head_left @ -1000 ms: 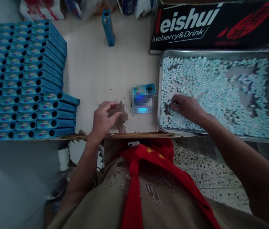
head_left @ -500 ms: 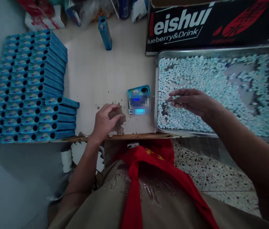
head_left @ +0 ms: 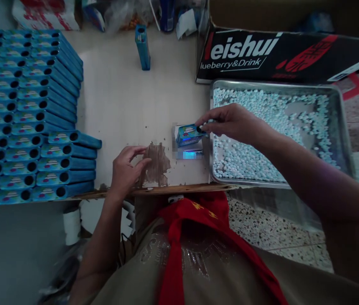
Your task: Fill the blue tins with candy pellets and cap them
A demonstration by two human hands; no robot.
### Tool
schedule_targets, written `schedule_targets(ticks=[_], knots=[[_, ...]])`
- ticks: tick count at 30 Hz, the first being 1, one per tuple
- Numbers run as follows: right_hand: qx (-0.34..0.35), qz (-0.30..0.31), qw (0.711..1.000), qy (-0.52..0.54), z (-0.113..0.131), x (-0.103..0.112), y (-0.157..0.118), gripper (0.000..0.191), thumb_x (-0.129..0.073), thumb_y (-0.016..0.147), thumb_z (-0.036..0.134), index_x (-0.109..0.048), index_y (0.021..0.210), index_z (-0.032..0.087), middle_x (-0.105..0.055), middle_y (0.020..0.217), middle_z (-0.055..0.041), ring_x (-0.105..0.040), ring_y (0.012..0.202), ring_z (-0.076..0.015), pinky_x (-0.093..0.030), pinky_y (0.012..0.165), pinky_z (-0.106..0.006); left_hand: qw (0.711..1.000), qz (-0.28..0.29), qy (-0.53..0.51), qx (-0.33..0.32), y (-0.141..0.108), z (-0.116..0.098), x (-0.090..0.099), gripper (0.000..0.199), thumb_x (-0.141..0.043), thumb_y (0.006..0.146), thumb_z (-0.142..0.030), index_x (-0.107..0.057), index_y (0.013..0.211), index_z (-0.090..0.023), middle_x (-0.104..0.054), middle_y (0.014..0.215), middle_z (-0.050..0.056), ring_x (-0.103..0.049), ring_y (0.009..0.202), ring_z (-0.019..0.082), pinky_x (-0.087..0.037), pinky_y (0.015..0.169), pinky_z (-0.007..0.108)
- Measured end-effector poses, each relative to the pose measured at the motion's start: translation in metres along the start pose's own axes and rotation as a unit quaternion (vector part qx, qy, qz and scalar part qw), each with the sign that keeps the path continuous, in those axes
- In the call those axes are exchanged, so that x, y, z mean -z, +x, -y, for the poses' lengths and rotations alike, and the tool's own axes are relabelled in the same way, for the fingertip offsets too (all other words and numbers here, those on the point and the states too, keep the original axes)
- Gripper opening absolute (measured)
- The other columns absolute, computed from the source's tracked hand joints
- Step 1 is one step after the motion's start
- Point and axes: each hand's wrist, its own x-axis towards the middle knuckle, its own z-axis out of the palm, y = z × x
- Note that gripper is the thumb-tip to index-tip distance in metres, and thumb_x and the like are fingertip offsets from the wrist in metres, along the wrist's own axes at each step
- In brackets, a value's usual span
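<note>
My right hand (head_left: 219,120) pinches a few small pale candies at the round hole of a blue box (head_left: 188,132). That box rests on a small digital scale (head_left: 195,155) with a lit display, its details blurred. Under my right forearm lies a metal tray (head_left: 212,161) holding many loose white and pale-blue oval candies (head_left: 246,156). My left hand (head_left: 130,167) hovers near the table's front edge, over a worn brown patch, with thumb and fingers apart and nothing between them.
Rows of blue boxes (head_left: 26,127) with round holes are stacked at the left. One more blue box (head_left: 143,48) stands upright toward the back. A black carton (head_left: 239,55) sits behind the tray. The table's chipped wooden edge (head_left: 154,190) runs along my front.
My right hand has moved left, from above the tray to the hole of the box on the scale. The left hand stays near the front edge, and the view has shifted somewhat.
</note>
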Motion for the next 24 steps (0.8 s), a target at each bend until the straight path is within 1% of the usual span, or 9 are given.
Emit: schedule_targets(ticks=[4,7,9,10,13,15,17,20,24], knots=[[-0.042,-0.034,0.998,0.032,0.011,-0.006,-0.004,0.015,-0.099,0.092,0.031,-0.092,0.105,0.027,-0.068,0.072,0.0041,-0.060,0.067,-0.0151,-0.044,0.062,-0.030,1.000,-0.005,-0.012,-0.012,0.001,0.004,0.001,0.027,-0.091,0.094,-0.030,-0.087,0.121,-0.026,-0.086,0.122,0.006,-0.085,0.113,0.026,-0.072,0.115,0.047],[-0.055,-0.069,0.991,0.098,0.015,0.001,-0.008,0.009,-0.094,0.097,0.021,-0.089,0.104,0.024,-0.067,0.072,0.0037,-0.055,0.065,-0.0124,-0.042,0.061,-0.027,1.000,-0.002,-0.014,-0.009,0.004,0.001,-0.001,0.026,-0.092,0.094,-0.029,-0.087,0.119,-0.026,-0.085,0.122,0.006,-0.085,0.115,0.026,-0.072,0.117,0.049],[-0.059,-0.114,0.979,0.158,0.005,0.011,-0.013,0.007,-0.089,0.103,0.018,-0.084,0.103,0.023,-0.068,0.074,0.0037,-0.051,0.065,-0.0109,-0.039,0.061,-0.025,1.000,-0.001,-0.018,-0.014,0.006,-0.002,-0.002,0.026,-0.092,0.094,-0.028,-0.087,0.120,-0.025,-0.085,0.122,0.006,-0.085,0.115,0.026,-0.072,0.117,0.048],[-0.067,-0.142,0.970,0.184,-0.003,0.016,-0.015,0.011,-0.088,0.106,0.018,-0.081,0.100,0.023,-0.068,0.075,0.0036,-0.050,0.065,-0.0102,-0.038,0.061,-0.024,1.000,0.000,-0.018,-0.019,0.007,-0.004,-0.003,0.026,-0.091,0.095,-0.027,-0.087,0.120,-0.025,-0.085,0.122,0.005,-0.084,0.115,0.025,-0.072,0.117,0.047],[-0.146,-0.205,0.945,0.209,-0.039,0.027,-0.028,0.031,-0.091,0.108,0.020,-0.070,0.086,0.023,-0.067,0.076,0.0027,-0.049,0.066,-0.0094,-0.038,0.064,-0.024,0.999,0.004,-0.006,-0.033,0.010,-0.011,-0.005,0.026,-0.092,0.096,-0.026,-0.087,0.122,-0.026,-0.084,0.122,0.005,-0.084,0.115,0.025,-0.072,0.116,0.046],[-0.213,-0.212,0.932,0.203,-0.062,0.027,-0.040,0.032,-0.092,0.105,0.014,-0.070,0.083,0.022,-0.067,0.075,0.0010,-0.053,0.068,-0.0107,-0.042,0.068,-0.025,0.999,0.010,0.012,-0.037,0.012,-0.015,-0.008,0.026,-0.093,0.096,-0.024,-0.087,0.121,-0.026,-0.084,0.122,0.005,-0.084,0.115,0.025,-0.072,0.115,0.045],[-0.249,-0.214,0.920,0.213,-0.077,0.025,-0.050,0.026,-0.089,0.100,0.004,-0.075,0.087,0.021,-0.070,0.076,-0.0014,-0.058,0.070,-0.0127,-0.046,0.071,-0.026,0.999,0.018,0.021,-0.044,0.014,-0.020,-0.012,0.027,-0.093,0.095,-0.021,-0.087,0.121,-0.025,-0.085,0.123,0.005,-0.084,0.114,0.025,-0.072,0.113,0.045],[-0.231,-0.204,0.919,0.244,-0.082,0.022,-0.059,0.022,-0.082,0.096,-0.002,-0.080,0.093,0.020,-0.076,0.081,-0.0051,-0.065,0.072,-0.0138,-0.051,0.071,-0.026,0.998,0.025,0.027,-0.059,0.016,-0.029,-0.019,0.029,-0.092,0.095,-0.017,-0.087,0.122,-0.025,-0.085,0.124,0.006,-0.084,0.114,0.025,-0.072,0.112,0.043],[-0.185,-0.151,0.935,0.263,-0.065,0.024,-0.058,0.012,-0.085,0.099,0.006,-0.084,0.094,0.018,-0.077,0.082,-0.0063,-0.064,0.070,-0.0125,-0.051,0.065,-0.023,0.996,0.028,0.051,-0.068,0.019,-0.041,-0.027,0.030,-0.091,0.096,-0.017,-0.087,0.124,-0.025,-0.086,0.125,0.006,-0.083,0.114,0.024,-0.070,0.111,0.040]])
